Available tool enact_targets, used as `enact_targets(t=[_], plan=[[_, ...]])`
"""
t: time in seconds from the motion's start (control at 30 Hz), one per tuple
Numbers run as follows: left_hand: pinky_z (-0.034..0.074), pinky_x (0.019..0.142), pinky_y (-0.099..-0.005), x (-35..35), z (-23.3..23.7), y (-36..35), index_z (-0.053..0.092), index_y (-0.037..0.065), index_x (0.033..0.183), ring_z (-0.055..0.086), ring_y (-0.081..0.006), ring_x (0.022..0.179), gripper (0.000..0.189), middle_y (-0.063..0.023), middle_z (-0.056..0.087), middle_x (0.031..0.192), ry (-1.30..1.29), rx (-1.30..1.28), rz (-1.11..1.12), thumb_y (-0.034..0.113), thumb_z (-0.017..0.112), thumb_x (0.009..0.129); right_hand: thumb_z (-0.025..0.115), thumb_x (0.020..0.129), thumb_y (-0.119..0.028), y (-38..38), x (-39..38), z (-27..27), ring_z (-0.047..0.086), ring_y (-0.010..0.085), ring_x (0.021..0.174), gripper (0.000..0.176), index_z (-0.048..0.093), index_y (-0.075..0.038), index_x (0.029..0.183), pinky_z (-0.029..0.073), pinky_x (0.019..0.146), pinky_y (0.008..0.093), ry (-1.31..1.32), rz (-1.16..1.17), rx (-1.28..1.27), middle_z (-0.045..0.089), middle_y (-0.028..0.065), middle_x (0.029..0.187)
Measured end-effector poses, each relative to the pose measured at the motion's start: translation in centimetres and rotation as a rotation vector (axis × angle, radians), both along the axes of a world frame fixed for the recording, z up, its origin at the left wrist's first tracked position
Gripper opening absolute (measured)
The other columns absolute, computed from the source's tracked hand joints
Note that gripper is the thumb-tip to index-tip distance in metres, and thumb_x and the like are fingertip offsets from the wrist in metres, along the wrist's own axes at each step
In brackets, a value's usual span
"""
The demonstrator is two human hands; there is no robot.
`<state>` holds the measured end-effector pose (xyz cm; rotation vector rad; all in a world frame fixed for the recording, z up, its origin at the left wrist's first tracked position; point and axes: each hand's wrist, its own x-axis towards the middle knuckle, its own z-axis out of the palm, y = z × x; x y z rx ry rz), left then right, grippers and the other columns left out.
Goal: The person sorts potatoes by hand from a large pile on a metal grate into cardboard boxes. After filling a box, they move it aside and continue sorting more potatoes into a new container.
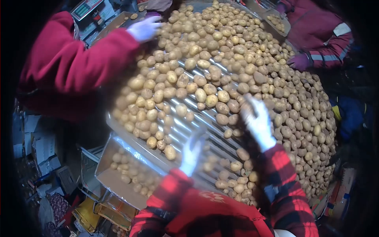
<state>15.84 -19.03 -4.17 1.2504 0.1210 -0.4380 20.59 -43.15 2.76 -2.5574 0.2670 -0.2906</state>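
Note:
Loose potatoes (211, 100) lie spread over a ribbed metal surface (189, 103), its bars showing between them. My left hand (191, 154), in a whitish glove, is over the bars near the lower middle. Motion smears its fingers, and whether it holds anything cannot be made out. Farther right, my right hand (258, 120), gloved alike, reaches to potatoes at the right side of the bars. Its fingertips are blurred against them, so a grip cannot be confirmed. A smaller group of potatoes (239, 183) sits between my forearms, close to my red apron (217, 213).
A large potato heap (304, 122) rises at the right and back. At lower left stands a cardboard box (114, 179) holding potatoes. A co-worker's gloved hand (144, 29) reaches in from the left; another co-worker's purple-gloved hand (300, 62) rests at the heap's right edge.

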Motion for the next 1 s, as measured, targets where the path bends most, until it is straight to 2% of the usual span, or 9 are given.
enact_targets(t=[0.07, 0.17, 0.33, 0.4, 0.43, 0.67, 0.8, 0.87, 1.0], plan=[[0.046, 0.107, -0.0494, -0.5, 1.8, -0.4, 0.046, 0.006, 0.144, 0.055, -0.0290, 0.127, 0.048, -0.0177, 0.053, 0.141, 0.378, -0.325, 0.052, 0.026, 0.055, 0.101, 0.068, 0.089, -0.026, 4.2, -3.2, 3.0, 0.064, 0.0355, 0.101, 0.038, 0.067, -0.006, 0.122, 0.051, 0.090, 0.0436, 0.308, 0.232, 0.501, 0.067, 0.0168, 0.111], [0.047, 0.105, -0.0483, -2.1, 1.3, 1.2, 0.036, 0.005, 0.148, 0.050, -0.0309, 0.130, 0.049, -0.0174, 0.051, 0.138, 0.633, -0.783, -0.168, 0.027, 0.048, 0.105, 0.069, 0.086, -0.025, 2.5, -3.0, 0.1, 0.057, 0.0367, 0.116, 0.042, 0.065, -0.005, 0.123, 0.046, 0.096, 0.0502, -0.088, 0.451, -0.205, 0.061, 0.0179, 0.128], [0.049, 0.101, -0.0435, -2.6, 3.6, 5.4, 0.041, 0.003, 0.142, 0.056, -0.0275, 0.121, 0.043, -0.0164, 0.053, 0.133, -0.091, 0.038, -0.499, 0.021, 0.050, 0.104, 0.067, 0.082, -0.037, 4.5, -5.5, -4.1, 0.032, 0.0411, 0.141, 0.073, 0.047, -0.008, 0.145, 0.022, 0.113, 0.0645, 0.229, 0.179, -0.513, 0.039, 0.0215, 0.152], [0.049, 0.100, -0.0382, -4.0, 3.4, 6.7, 0.038, 0.002, 0.141, 0.055, -0.0253, 0.120, 0.043, -0.0174, 0.053, 0.133, 0.490, -0.754, -0.056, 0.011, 0.051, 0.102, 0.073, 0.075, -0.036, 5.8, -7.0, -1.6, 0.048, 0.0402, 0.127, 0.070, 0.055, -0.007, 0.135, 0.031, 0.106, 0.0625, 0.194, 0.332, -0.513, 0.053, 0.0198, 0.135], [0.049, 0.101, -0.0362, -4.6, 2.9, 6.8, 0.034, 0.001, 0.141, 0.053, -0.0238, 0.120, 0.045, -0.0178, 0.052, 0.132, -0.031, -0.412, -0.167, 0.006, 0.053, 0.100, 0.070, 0.079, -0.033, 5.9, -6.8, -1.9, 0.049, 0.0367, 0.124, 0.064, 0.055, -0.006, 0.134, 0.031, 0.107, 0.0605, 0.055, 0.396, -0.435, 0.054, 0.0183, 0.133], [0.047, 0.104, -0.0420, -4.7, 1.7, 6.9, 0.043, 0.003, 0.140, 0.054, -0.0260, 0.117, 0.046, -0.0148, 0.053, 0.131, 0.485, -0.636, -0.044, 0.029, 0.050, 0.103, 0.056, 0.091, -0.024, 9.6, 7.7, -7.5, 0.066, 0.0229, 0.086, 0.025, 0.068, -0.012, 0.110, 0.045, 0.073, 0.0422, 0.151, 0.284, -0.784, 0.070, 0.0035, 0.089], [0.044, 0.102, -0.0431, -4.9, 2.0, 6.6, 0.047, 0.005, 0.140, 0.054, -0.0260, 0.116, 0.049, -0.0125, 0.055, 0.127, 0.585, -0.650, -0.049, 0.037, 0.047, 0.103, 0.062, 0.084, -0.025, 8.6, 11.2, -7.3, 0.073, 0.0275, 0.079, 0.019, 0.077, -0.013, 0.087, 0.053, 0.065, 0.0479, 0.177, 0.364, -0.404, 0.076, 0.0099, 0.087], [0.044, 0.101, -0.0422, -4.6, 3.3, 6.3, 0.048, 0.005, 0.138, 0.054, -0.0249, 0.115, 0.047, -0.0120, 0.055, 0.125, 0.595, -0.627, -0.028, 0.037, 0.047, 0.103, 0.071, 0.078, -0.028, 6.7, 9.6, -6.6, 0.072, 0.0298, 0.079, 0.039, 0.073, -0.004, 0.109, 0.057, 0.071, 0.0429, 0.212, 0.359, -0.120, 0.073, 0.0188, 0.101], [0.044, 0.101, -0.0408, -4.3, 3.6, 6.5, 0.046, 0.005, 0.135, 0.054, -0.0241, 0.114, 0.043, -0.0109, 0.056, 0.123, 0.573, -0.655, -0.143, 0.035, 0.043, 0.105, 0.066, 0.095, -0.030, 4.1, -0.2, -1.6, 0.070, 0.0237, 0.092, 0.052, 0.056, -0.004, 0.139, 0.058, 0.072, 0.0377, 0.427, 0.083, 1.555, 0.071, 0.0150, 0.110]])
